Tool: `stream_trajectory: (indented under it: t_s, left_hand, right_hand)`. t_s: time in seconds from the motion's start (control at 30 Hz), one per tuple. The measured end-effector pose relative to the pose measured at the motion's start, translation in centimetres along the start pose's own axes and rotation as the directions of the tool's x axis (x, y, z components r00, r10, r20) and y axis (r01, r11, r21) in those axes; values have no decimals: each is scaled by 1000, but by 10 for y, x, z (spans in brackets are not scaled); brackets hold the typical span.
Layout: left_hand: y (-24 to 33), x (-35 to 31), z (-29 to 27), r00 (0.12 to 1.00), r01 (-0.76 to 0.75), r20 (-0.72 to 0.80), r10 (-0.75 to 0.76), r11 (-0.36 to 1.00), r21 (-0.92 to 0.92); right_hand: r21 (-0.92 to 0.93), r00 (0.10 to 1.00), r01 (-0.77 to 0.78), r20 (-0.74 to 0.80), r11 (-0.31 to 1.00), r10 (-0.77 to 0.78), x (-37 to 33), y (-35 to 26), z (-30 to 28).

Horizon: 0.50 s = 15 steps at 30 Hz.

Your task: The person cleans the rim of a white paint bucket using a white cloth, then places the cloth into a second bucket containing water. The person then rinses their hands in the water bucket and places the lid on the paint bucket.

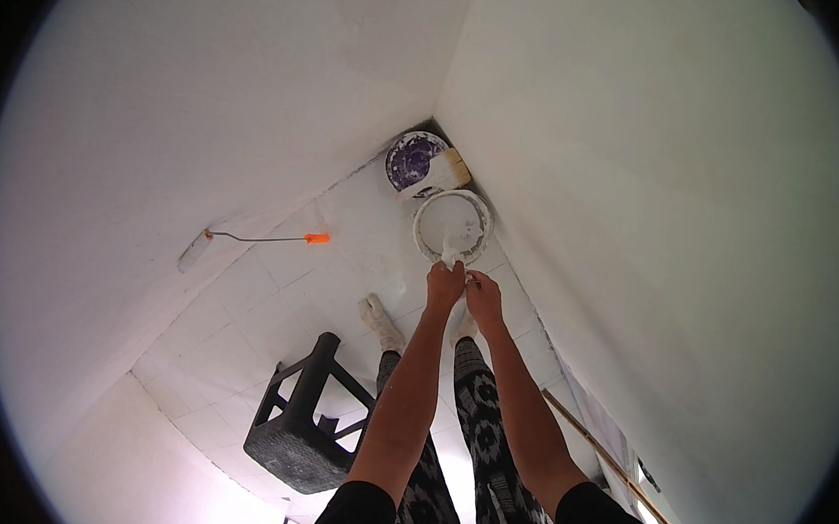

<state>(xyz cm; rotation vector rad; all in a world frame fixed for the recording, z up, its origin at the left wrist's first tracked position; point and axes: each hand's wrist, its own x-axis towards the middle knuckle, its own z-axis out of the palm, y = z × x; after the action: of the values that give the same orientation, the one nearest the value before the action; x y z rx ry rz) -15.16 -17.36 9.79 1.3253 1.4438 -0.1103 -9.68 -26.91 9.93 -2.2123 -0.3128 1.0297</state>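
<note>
A white paint bucket (453, 224) stands on the tiled floor in the corner of the room. Both my arms reach down toward it. My left hand (445, 285) is closed around a small paint-covered white tool (450, 255) whose tip hangs over the bucket's near rim. My right hand (483, 300) sits right beside it, fingers pinched on the same tool. What kind of tool it is cannot be made out. My legs in patterned trousers and a paint-spattered foot (382, 323) show below the hands.
A purple-patterned round lid (410, 160) with a wide brush (447, 171) lies behind the bucket. An orange-handled paint roller (248, 239) leans at the left wall. A black stool (304, 418) stands lower left. A wooden stick (600, 451) runs along the right wall.
</note>
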Motion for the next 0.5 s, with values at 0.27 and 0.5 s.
stream_trajectory:
  t_s: [0.27,0.5]
  left_hand:
    - [-25,11,5,998,-67,28,65,994,85]
    - [-17,7,4,999,-41,3,41,997,60]
  right_hand:
    - [12,1000,-22,18,1000,22,-4,-3,5]
    - [2,1000,11,1,1000,-11,-3,2,5]
